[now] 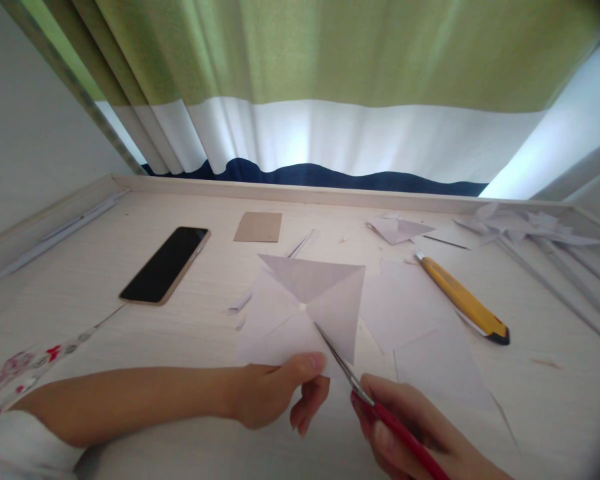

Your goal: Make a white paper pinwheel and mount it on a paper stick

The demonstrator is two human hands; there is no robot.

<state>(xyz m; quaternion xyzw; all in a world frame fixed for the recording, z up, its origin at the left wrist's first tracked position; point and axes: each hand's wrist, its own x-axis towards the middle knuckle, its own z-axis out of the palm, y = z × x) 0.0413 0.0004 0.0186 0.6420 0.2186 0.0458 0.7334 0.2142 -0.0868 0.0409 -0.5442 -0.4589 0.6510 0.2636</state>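
A square of white paper [335, 293] is lifted off the tabletop, with creases or cuts running from its corners toward a small pale spot near the middle. My left hand [280, 393] pinches its lower edge between thumb and fingers. My right hand [410, 427] is closed round red-handled scissors [347, 375]. The metal blades lie at the paper's lower right part, tips just short of the pale spot. Part of the handles is hidden by my fingers.
Right of the paper lie a yellow utility knife [463, 297], loose paper sheets [435, 373] and folded paper pinwheels [535, 227] on sticks. A phone [165, 267] rests at left, a brown cardboard square [259, 227] farther back. Behind the raised table rim [300, 193] hangs a curtain [330, 60].
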